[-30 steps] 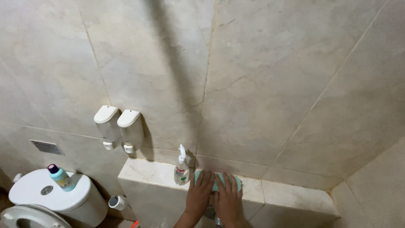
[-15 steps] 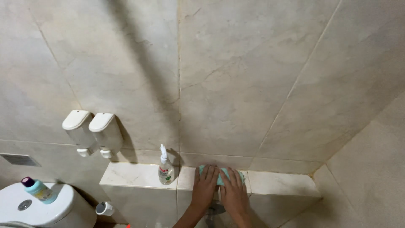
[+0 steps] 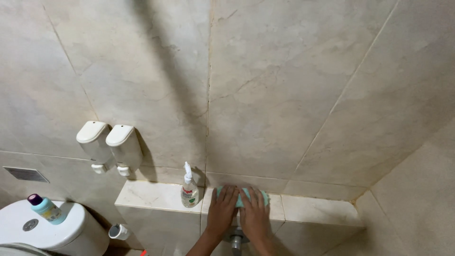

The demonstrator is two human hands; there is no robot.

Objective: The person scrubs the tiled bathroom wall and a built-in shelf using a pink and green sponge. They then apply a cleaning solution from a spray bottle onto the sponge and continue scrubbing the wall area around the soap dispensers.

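Note:
Both my hands press flat on a green cloth [image 3: 241, 195] that lies on a marble ledge [image 3: 313, 211] along the tiled wall. My left hand [image 3: 222, 208] covers the cloth's left part, my right hand [image 3: 254, 212] its right part, fingers spread and pointing toward the wall. A clear pump bottle [image 3: 189, 189] stands on the ledge just left of my left hand, apart from it. Most of the cloth is hidden under my hands.
Two white wall dispensers [image 3: 111, 144] hang above the ledge's left end. A white toilet tank [image 3: 45, 230] at lower left carries a teal bottle with a purple cap [image 3: 46, 208]. A metal fitting [image 3: 235, 239] sits below the ledge under my wrists. A side wall [image 3: 417, 199] closes the right.
The view has shifted between frames, so the toilet tank and dispensers sit differently in it. My hands stay together on the green cloth on the ledge.

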